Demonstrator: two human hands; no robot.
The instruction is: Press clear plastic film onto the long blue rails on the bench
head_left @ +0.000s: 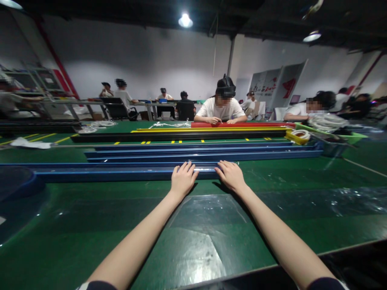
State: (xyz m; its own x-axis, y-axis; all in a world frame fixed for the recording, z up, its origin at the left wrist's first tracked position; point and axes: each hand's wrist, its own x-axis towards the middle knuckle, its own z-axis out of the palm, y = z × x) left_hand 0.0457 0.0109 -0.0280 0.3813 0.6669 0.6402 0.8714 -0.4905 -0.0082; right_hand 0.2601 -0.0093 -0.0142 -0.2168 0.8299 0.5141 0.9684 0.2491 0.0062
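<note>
A long blue channel strip lies across the green table, its right end beside my right hand. My left hand rests over this strip, fingers bent across it and thumb along the near side. Just to the right, my right hand grips the strip near its end in the same way, thumb pointing left. A short stretch of the strip shows between the two hands. Clear plastic film lies flat on the table between my forearms. The undersides of my fingers are hidden.
More blue strips lie behind, then a black strip, a yellow strip and a red strip. A dark blue rounded object is at left. A green bin stands at right. A co-worker sits opposite.
</note>
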